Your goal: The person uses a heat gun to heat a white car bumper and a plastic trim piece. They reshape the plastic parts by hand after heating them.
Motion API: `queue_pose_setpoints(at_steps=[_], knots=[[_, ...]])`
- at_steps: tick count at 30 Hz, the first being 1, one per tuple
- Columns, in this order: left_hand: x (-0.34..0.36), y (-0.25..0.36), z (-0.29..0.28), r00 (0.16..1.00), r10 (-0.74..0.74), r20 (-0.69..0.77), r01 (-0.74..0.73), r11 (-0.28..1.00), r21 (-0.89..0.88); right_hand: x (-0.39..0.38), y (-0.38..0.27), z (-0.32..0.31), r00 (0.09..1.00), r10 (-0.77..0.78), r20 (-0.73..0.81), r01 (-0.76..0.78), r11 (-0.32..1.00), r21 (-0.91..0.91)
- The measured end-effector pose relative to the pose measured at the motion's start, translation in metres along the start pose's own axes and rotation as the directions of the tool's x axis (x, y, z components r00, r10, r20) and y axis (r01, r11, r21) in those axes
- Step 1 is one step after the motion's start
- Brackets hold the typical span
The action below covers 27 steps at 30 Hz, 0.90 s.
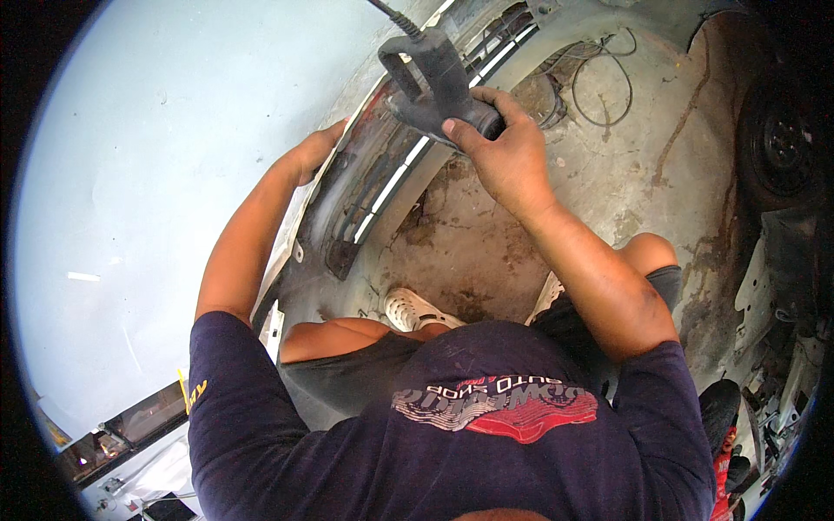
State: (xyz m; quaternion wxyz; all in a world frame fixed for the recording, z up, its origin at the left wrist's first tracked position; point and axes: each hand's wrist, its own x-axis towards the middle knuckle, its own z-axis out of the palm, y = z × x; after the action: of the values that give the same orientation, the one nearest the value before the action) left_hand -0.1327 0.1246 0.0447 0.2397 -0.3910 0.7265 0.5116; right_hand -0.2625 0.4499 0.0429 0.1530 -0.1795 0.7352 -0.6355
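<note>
A long curved car bumper (pixel 328 213), grey and scuffed with slotted openings, runs from lower left to upper right in front of me. My left hand (pixel 318 154) closes around its outer edge, with the fingertips partly hidden. My right hand (pixel 512 143) grips the front end of a black corded power tool (pixel 439 74), thumb on one side and fingers over the other. The tool has a loop handle that no hand holds, and its cord leaves the upper edge of the picture. It overlaps the bumper in this view; whether its underside touches cannot be made out.
A large pale blue-white panel (pixel 148 191) fills the left side. Thin cable (pixel 630 91) lies coiled on the stained concrete floor (pixel 469 247). A dark wheel (pixel 779 148) stands at the far right, above jumbled parts (pixel 792 404). My white clog (pixel 413 310) is beside the bumper's near end.
</note>
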Motion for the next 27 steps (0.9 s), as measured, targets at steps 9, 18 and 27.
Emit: queue_pose_setpoints(at_steps=[9, 18, 27], knots=[[0.024, 0.033, 0.007, 0.999, 0.009, 0.035, -0.007, 0.998, -0.057, 0.014, 0.000, -0.008, 0.999, 0.012, -0.053, -0.012, 1.000, 0.013], [0.054, 0.037, 0.000, 0.981, 0.125, 0.146, -0.110, 0.988, -0.107, 0.023, -0.006, -0.013, 0.997, 0.034, -0.072, -0.030, 0.998, 0.051], [0.073, 0.038, -0.002, 0.988, 0.069, 0.135, -0.044, 0.983, -0.180, 0.037, -0.001, -0.021, 0.992, 0.043, -0.119, -0.036, 0.998, 0.058]])
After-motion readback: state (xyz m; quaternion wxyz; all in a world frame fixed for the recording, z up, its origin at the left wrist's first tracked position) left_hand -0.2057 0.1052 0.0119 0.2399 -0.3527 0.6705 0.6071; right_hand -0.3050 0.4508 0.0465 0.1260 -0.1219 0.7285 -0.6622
